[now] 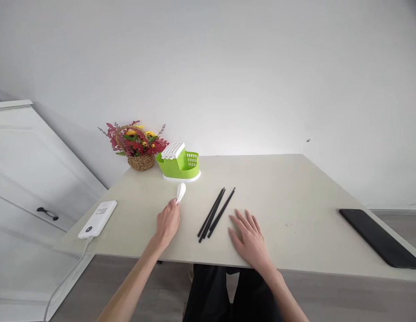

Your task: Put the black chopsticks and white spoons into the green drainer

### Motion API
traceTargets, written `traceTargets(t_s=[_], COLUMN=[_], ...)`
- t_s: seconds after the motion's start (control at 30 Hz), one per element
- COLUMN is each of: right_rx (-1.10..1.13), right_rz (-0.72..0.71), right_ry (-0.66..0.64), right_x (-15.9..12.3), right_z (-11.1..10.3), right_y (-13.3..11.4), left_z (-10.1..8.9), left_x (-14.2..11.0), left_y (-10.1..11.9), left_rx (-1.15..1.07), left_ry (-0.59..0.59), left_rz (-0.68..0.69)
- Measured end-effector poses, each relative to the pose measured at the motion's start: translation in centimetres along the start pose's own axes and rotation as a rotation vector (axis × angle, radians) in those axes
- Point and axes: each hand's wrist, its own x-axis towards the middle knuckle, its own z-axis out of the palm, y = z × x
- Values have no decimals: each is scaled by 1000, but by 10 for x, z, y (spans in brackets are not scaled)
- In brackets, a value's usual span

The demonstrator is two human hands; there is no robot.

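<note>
My left hand (168,221) is closed around the handle of a white spoon (181,192), whose bowl end points away from me, just in front of a green and white utensil holder (177,164). The handle is mostly hidden in my fingers. My right hand (250,235) lies flat on the table with its fingers spread, holding nothing. To the left of its fingertips are several black chopsticks (214,214), lying side by side at a slant, apart from the hand.
On the light table (278,188), a wicker basket of flowers (141,162) stands at the back left. A white power bank (98,219) with a cable lies on the left, and a black phone (379,237) on the right. Beyond the left edge is a white cabinet (30,188).
</note>
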Motion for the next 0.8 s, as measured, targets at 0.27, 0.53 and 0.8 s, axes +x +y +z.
traceTargets(t_s=[0.27,0.53,0.8], right_rx=[101,6,-25], right_rz=[121,175,170], right_ry=[-79,125,168], right_x=[-9,-33,-29], right_z=[-54,-70,-73], right_y=[84,113,104], left_z=[-31,-6,12], left_x=[-16,-20,-20], left_y=[114,191,206], left_rx=[-195,-110,-93], left_ry=[-42,-47,-34], left_rz=[384,576,576])
